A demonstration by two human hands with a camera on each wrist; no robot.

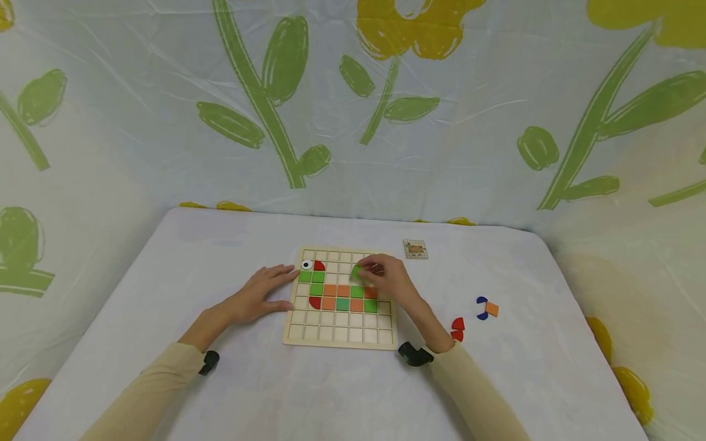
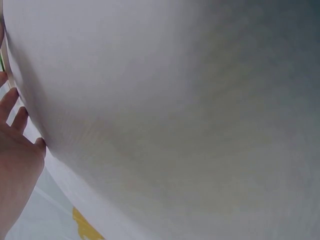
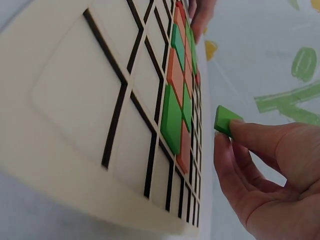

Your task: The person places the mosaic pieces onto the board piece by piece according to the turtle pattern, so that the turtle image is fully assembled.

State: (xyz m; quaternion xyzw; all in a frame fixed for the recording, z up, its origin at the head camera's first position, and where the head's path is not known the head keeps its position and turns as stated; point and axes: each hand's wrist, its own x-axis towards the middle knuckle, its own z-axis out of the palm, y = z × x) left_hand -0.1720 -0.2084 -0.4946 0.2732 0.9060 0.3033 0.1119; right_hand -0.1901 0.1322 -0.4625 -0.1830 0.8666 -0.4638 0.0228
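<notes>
A wooden grid board (image 1: 342, 335) lies on the table, with green, orange, teal and red tiles and a round eye tile (image 1: 306, 264) set in some of its squares. Between thumb and fingertips my right hand (image 1: 388, 277) pinches a green square tile (image 3: 226, 120), held just above the board's upper right part. My left hand (image 1: 261, 294) rests at the board's left edge, fingers and thumb spread and touching the rim. The left wrist view catches only part of that hand (image 2: 20, 150) beside the white cloth.
Right of the board lie two red pieces (image 1: 458, 324), two blue half-round pieces (image 1: 482, 300) and an orange square tile (image 1: 492, 309). Behind the board's right corner is a small picture card (image 1: 415, 249). A flower-patterned curtain (image 1: 469, 122) stands at the table's back.
</notes>
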